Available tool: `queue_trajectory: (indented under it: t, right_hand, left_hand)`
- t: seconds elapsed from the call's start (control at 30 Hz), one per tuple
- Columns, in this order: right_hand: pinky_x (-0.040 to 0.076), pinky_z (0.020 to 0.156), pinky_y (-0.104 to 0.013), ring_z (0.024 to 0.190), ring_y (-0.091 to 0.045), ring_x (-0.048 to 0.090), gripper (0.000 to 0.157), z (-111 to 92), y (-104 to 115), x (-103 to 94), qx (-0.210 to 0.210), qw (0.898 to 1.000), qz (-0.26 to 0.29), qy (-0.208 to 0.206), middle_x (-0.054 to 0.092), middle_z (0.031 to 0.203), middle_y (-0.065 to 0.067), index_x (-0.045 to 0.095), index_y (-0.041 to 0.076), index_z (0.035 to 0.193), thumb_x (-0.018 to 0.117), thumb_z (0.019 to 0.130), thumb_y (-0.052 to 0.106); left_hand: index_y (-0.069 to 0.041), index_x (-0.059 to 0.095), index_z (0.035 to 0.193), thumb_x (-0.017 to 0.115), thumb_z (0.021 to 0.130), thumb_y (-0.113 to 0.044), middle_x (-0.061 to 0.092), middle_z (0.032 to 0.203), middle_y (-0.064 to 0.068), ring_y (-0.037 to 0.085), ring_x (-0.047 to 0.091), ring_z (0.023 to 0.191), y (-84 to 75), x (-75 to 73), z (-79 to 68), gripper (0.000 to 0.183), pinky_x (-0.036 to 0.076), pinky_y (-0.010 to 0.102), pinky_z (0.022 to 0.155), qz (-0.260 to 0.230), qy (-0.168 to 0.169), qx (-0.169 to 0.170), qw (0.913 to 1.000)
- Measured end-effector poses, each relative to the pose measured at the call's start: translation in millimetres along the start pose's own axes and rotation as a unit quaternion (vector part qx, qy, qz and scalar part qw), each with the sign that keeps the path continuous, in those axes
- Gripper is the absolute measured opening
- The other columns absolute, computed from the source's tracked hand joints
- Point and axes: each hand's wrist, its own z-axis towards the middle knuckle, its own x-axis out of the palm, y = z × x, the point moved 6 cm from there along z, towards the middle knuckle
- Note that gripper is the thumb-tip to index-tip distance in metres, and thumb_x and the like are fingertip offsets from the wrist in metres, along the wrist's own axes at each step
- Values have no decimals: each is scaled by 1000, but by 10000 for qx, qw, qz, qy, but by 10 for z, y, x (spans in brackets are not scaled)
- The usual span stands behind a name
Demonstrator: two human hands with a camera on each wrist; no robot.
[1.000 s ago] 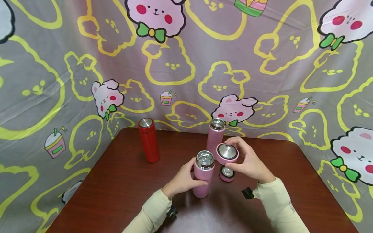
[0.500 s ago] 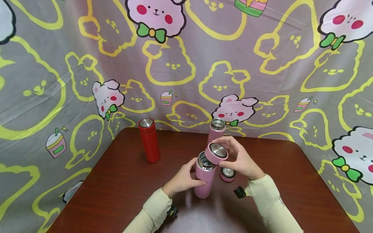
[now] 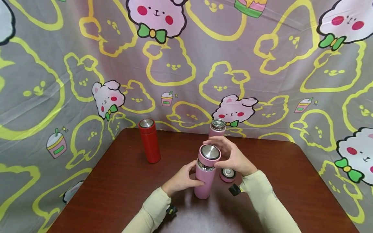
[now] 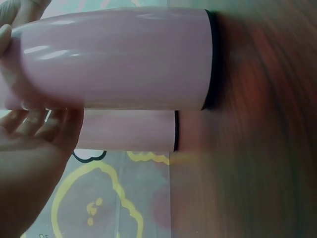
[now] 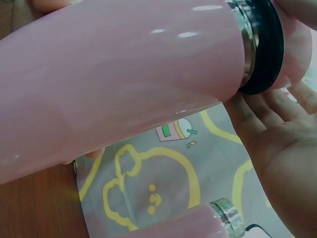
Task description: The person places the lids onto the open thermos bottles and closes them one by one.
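Note:
My left hand (image 3: 182, 178) grips the body of a pink thermos bottle (image 3: 204, 181) that stands upright on the table. In my right hand (image 3: 233, 155) is a pink lid (image 3: 209, 154) with a silver top, held between thumb and fingers over the bottle's mouth. A strip of the steel neck still shows under the lid in the head view. Seen from the right wrist, the lid's black ring (image 5: 267, 47) sits at the steel neck. Behind my right hand a second pink thermos (image 3: 217, 127) stands without a lid, its lower part hidden.
A smaller pink lid (image 3: 228, 174) lies on the table just right of the held bottle. Farther left stands a red thermos (image 3: 150, 142) with its lid on. A patterned cloth (image 3: 175, 64) hangs round the brown table (image 3: 122, 181).
My right hand has moved left, carrying the pink lid from beside the bottle to over its mouth. The left hand and the bottle have stayed nearly in place.

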Motion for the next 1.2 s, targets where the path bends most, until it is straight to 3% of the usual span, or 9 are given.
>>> queue_trajectory:
  t: [0.23, 0.43, 0.7, 0.93, 1.2]
  right_hand:
    - [50, 86, -42, 118, -31, 51, 68, 24, -100, 7, 275, 9993, 74, 247, 47, 133, -26, 37, -5, 136, 72, 78, -2]
    - [49, 88, -44, 120, -33, 49, 67, 23, -181, 4, 563, 9973, 109, 458, 48, 134, -22, 39, 0, 138, 72, 79, 3]
    - [37, 102, -45, 131, -36, 37, 72, 56, -189, 21, 375, 9863, 1020, 1239, 31, 140, -36, 24, -6, 144, 65, 87, 12]
    - [35, 104, -43, 129, -32, 41, 72, 75, -283, 16, 581, 9807, 1209, 1425, 42, 141, -21, 28, -8, 142, 66, 86, 18]
    - [37, 102, -42, 123, -29, 47, 70, 81, -322, 3, 530, 9833, 1080, 1364, 49, 135, -18, 33, -11, 137, 67, 85, 22]
  left_hand:
    - [-4, 44, 137, 72, 79, -3, 55, 128, 6, 15, 54, 114, 66, -26, 14, 64, 43, 37, 97, -250, 188, -45, 9995]
    - [-1, 44, 136, 70, 81, -1, 55, 129, 10, 14, 53, 116, 80, -42, 20, 61, 42, 34, 98, -323, 348, -14, 9989]
    - [1, 44, 135, 69, 81, 0, 54, 130, 12, 14, 53, 116, 78, -53, 16, 60, 41, 39, 99, -298, 377, 19, 9988]
    - [0, 43, 137, 70, 81, -2, 52, 132, 11, 17, 52, 118, 83, -51, 20, 63, 43, 30, 96, -326, 378, -83, 9987]
    - [0, 41, 139, 70, 81, -1, 52, 133, 12, 16, 52, 118, 93, -48, 22, 65, 40, 44, 99, -432, 348, -101, 9984]
